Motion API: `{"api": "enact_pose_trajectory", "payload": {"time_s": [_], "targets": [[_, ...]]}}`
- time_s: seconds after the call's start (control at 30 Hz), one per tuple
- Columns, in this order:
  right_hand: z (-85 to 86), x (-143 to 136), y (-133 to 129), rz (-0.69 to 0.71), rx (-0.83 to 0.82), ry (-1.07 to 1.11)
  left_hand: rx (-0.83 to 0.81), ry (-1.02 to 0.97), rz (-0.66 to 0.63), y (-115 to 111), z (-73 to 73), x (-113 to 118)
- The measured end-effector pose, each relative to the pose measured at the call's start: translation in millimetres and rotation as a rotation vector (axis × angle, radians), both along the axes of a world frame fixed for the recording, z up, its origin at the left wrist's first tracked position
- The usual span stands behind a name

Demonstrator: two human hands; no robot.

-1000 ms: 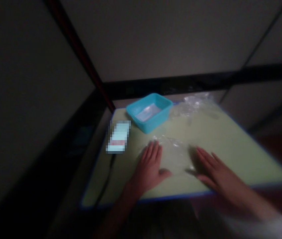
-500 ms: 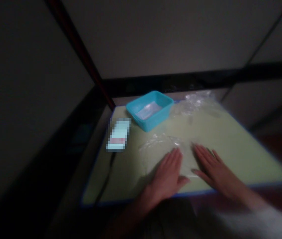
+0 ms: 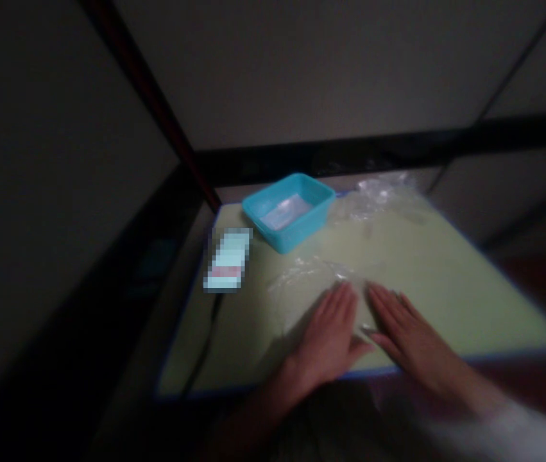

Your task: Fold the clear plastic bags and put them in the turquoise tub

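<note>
A clear plastic bag (image 3: pixel 296 289) lies flat on the yellow-green table top (image 3: pixel 455 301), near its front edge. My left hand (image 3: pixel 333 333) rests palm down on the bag's right part, fingers stretched out and thumb pointing right. Just to its right, my right hand (image 3: pixel 405 330) lies flat with fingers extended, touching the bag's right side. A narrow gap separates the two hands. Neither hand grips anything. The picture is dim, and the bag's outline is hard to follow under the hands.
Behind the bag stands a turquoise basket (image 3: pixel 304 237) with a whitish flat item (image 3: pixel 285 213) inside. Crumpled clear plastic (image 3: pixel 378 192) lies at the back right. A blurred-out phone (image 3: pixel 228 260) with a dark cable (image 3: pixel 205 346) is at the left. Walls rise behind the table.
My right hand has moved left, closer to my left hand. My left hand has shifted slightly to the right. Both still lie flat.
</note>
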State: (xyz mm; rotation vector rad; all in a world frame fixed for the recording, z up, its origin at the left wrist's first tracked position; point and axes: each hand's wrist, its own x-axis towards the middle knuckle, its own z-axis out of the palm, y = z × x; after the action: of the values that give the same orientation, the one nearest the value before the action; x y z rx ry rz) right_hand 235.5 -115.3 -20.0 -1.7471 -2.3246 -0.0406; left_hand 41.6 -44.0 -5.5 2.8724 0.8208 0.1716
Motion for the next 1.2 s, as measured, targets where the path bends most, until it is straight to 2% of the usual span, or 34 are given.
{"api": "enact_pose_trajectory", "payload": {"time_s": [0.23, 0.47, 0.93, 1.1, 1.2], "targets": [[-14.9, 10, -3, -0.062, 0.011, -0.014, 0.011, 0.016, 0.024, 1, -6.5, -3], [-12.6, 13, -7, -0.089, -0.025, -0.056, -0.003, -0.005, 0.037, 1, -4.3, -9], [-13.9, 14, -7, -0.112, -0.012, -0.047, 0.002, 0.028, 0.132, 7, -6.3, -58], [-17.9, 16, -10, -0.138, -0.006, -0.042, 0.006, 0.022, 0.136, 7, -6.3, -62], [-12.6, 22, -11, -0.127, -0.025, -0.024, 0.021, 0.012, 0.139, 6, -7.8, -62]]}}
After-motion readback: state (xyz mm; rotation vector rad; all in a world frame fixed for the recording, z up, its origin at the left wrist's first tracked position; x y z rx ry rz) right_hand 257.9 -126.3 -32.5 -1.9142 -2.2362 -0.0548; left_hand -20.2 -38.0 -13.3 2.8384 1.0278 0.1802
